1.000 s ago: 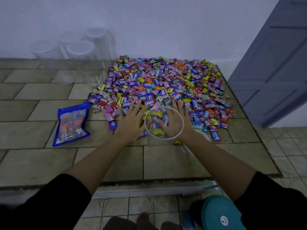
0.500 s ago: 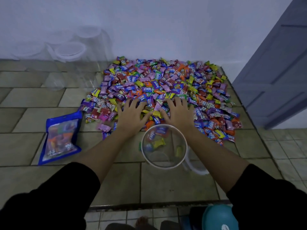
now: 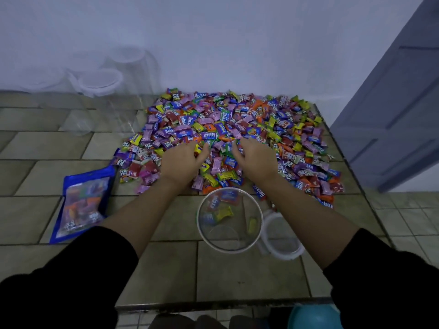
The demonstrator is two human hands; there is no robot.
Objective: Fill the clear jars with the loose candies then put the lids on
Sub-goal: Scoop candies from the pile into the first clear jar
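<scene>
A wide heap of loose wrapped candies [image 3: 237,119] covers the far right of the tiled counter. Both my hands are dug into its near edge. My left hand [image 3: 181,162] curls its fingers round a clump of candies, and my right hand [image 3: 255,160] does the same a little to the right. Just in front of them stands an open clear jar [image 3: 223,237] with a few candies at its bottom. Its white-rimmed lid [image 3: 283,249] lies on the counter at the jar's right side.
Several empty clear jars with lids [image 3: 99,84] stand at the back left by the wall. A blue candy bag [image 3: 83,205] lies left of the jar. The counter's front edge [image 3: 213,302] is close; a grey door [image 3: 392,115] stands right.
My hands moved from the jar's mouth out onto the heap, lay flat with spread fingers, and now have their fingers curled in around candies. The view shifted closer over the jar.
</scene>
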